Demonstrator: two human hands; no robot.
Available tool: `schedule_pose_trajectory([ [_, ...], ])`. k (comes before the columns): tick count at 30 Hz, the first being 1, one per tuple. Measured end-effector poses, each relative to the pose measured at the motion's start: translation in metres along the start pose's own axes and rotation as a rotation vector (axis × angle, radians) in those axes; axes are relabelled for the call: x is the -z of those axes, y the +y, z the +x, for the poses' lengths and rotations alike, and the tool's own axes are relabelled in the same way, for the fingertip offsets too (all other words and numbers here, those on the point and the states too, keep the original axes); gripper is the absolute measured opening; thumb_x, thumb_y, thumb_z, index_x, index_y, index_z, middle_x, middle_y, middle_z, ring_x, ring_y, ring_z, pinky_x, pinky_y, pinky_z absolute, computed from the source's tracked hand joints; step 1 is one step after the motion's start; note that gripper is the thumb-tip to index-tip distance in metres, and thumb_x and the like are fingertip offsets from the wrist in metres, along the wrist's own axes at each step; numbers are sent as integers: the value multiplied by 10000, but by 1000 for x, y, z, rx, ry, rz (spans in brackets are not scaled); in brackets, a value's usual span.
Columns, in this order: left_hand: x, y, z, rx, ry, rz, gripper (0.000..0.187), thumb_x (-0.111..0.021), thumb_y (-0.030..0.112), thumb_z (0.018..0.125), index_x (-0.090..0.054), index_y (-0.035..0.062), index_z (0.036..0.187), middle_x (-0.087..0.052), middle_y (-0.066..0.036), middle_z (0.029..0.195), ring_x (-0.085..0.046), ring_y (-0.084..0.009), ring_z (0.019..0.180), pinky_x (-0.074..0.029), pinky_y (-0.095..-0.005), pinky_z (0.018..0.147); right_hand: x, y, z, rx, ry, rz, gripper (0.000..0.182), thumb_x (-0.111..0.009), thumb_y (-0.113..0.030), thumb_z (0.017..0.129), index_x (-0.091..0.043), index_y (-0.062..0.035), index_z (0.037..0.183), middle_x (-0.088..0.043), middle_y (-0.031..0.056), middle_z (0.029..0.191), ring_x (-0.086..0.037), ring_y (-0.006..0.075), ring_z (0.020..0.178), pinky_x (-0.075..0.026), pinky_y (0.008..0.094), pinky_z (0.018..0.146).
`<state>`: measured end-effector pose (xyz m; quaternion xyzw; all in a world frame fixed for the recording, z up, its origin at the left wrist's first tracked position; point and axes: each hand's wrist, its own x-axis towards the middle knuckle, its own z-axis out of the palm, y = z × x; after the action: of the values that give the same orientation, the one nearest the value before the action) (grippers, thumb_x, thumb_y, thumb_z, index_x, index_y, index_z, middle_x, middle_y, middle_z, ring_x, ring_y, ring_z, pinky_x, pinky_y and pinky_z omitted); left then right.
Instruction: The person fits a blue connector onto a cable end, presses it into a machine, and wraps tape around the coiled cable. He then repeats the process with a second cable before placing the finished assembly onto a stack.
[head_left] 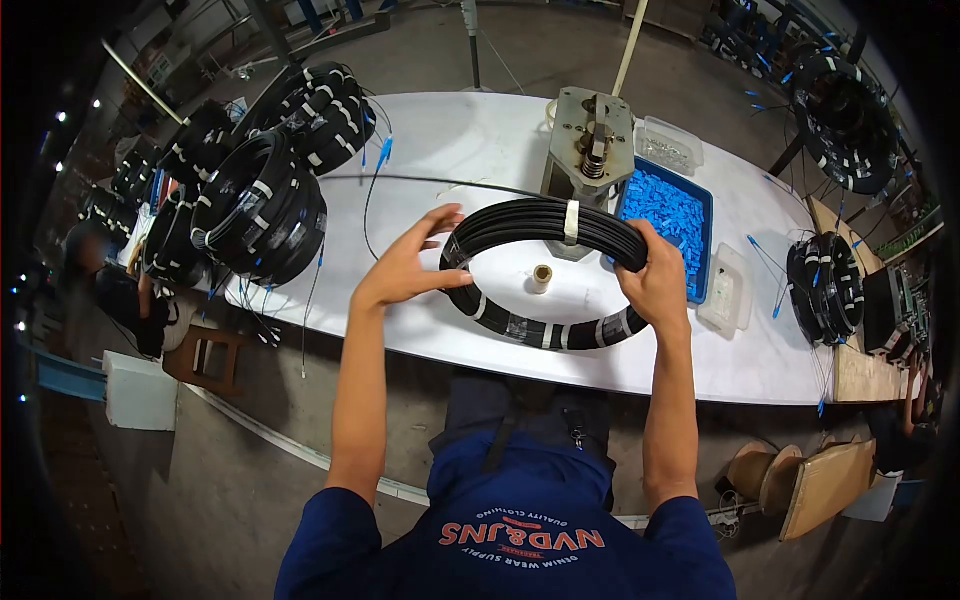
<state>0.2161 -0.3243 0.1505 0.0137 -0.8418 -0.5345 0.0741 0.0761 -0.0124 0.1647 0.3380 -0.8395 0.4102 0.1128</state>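
A coil of black cable [545, 215], bound with several white tape bands, is held tilted above the white table. My right hand [652, 275] is closed around the coil's right side. At the left side, my left hand [408, 262] is open, its fingers apart and its thumb lying across the coil's edge. A length of black cable runs left from the coil's top over the table. Through the ring a small tan cylinder [541, 279] shows on the tabletop. Just behind the coil stands a metal press [590, 140] with a spring, its base partly hidden.
A blue tray [710, 220] of small blue parts is right of the press, near two clear plastic boxes [728, 290] [670, 145]. Stacked cable coils [265, 210] crowd the table's left end; more coils [825, 290] lie at right. Other people are partly visible at both sides.
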Motion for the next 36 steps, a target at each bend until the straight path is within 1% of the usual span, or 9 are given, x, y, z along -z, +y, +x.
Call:
schedule_pose_trajectory([
  [6, -27, -34, 17, 105, -14, -207, 348, -824, 160, 655, -674, 2, 927, -619, -9, 745, -572, -112, 721, -465, -276, 664, -7, -9, 12, 45, -23, -82, 370, -636, -46, 675, -611, -89, 1042, -662, 165, 844, -637, 384, 773, -492, 442, 662],
  [13, -10, -33, 8, 125, -60, -194, 623, -856, 247, 644, -617, -6, 1160, -686, -70, 948, -630, -163, 882, -497, -285, 802, -13, -19, 26, 45, -101, -129, 411, -620, -21, 660, -600, -98, 1063, -664, 167, 849, -639, 388, 776, -506, 455, 684],
  [17, 27, 1, -19, 73, -163, 426, 841, -862, 363, 663, -522, 6, 1344, -671, -166, 1145, -627, -274, 1112, -457, -345, 993, -6, -13, 26, 46, -118, -129, 426, -624, -21, 663, -596, -97, 1081, -666, 170, 860, -641, 387, 795, -511, 457, 698],
  [20, 42, 53, -30, 272, -288, 390, 789, -846, 359, 693, -532, -1, 1320, -655, -179, 1169, -615, -274, 1114, -446, -359, 997, 3, -8, 28, 15, -133, -169, 412, -637, -29, 673, -601, -95, 1078, -670, 166, 880, -644, 379, 818, -512, 449, 704],
  [23, 37, 101, -26, 54, -284, 226, 724, -838, 349, 699, -559, -6, 1265, -632, -176, 1204, -598, -278, 1128, -443, -387, 990, 11, -17, 31, 42, -135, -261, 400, -637, -21, 680, -605, -99, 1071, -673, 156, 885, -645, 375, 825, -515, 449, 705],
  [25, 18, 119, -6, -406, 91, 339, 731, -844, 338, 678, -545, -1, 1253, -628, -162, 1184, -599, -299, 1101, -452, -390, 955, 11, -28, 32, 66, -128, -282, 410, -647, -20, 684, -605, -112, 1082, -674, 141, 904, -647, 369, 832, -520, 449, 708],
  [28, -14, 114, 36, -524, 33, 445, 791, -841, 265, 668, -487, 12, 1328, -622, -145, 1195, -567, -277, 1156, -410, -352, 1000, -5, -34, 37, 171, -164, -290, 430, -688, -48, 686, -590, -134, 1096, -672, 116, 934, -655, 356, 836, -529, 442, 702],
  [31, -41, 107, 64, -183, -218, 640, 601, -769, 209, 657, -553, -1, 1177, -672, -203, 980, -640, -362, 953, -495, -406, 841, -17, -47, 44, 254, -215, -272, 524, -724, -85, 691, -536, -126, 1178, -675, 135, 917, -658, 363, 842, -529, 443, 706],
  [36, -46, 84, 72, -83, -38, 709, 344, -715, 181, 649, -611, 4, 926, -664, -190, 756, -647, -379, 741, -517, -437, 711, -17, -18, 50, 147, -211, 8, 583, -767, -90, 651, -524, -93, 1181, -679, 155, 894, -651, 385, 833, -523, 438, 722],
])
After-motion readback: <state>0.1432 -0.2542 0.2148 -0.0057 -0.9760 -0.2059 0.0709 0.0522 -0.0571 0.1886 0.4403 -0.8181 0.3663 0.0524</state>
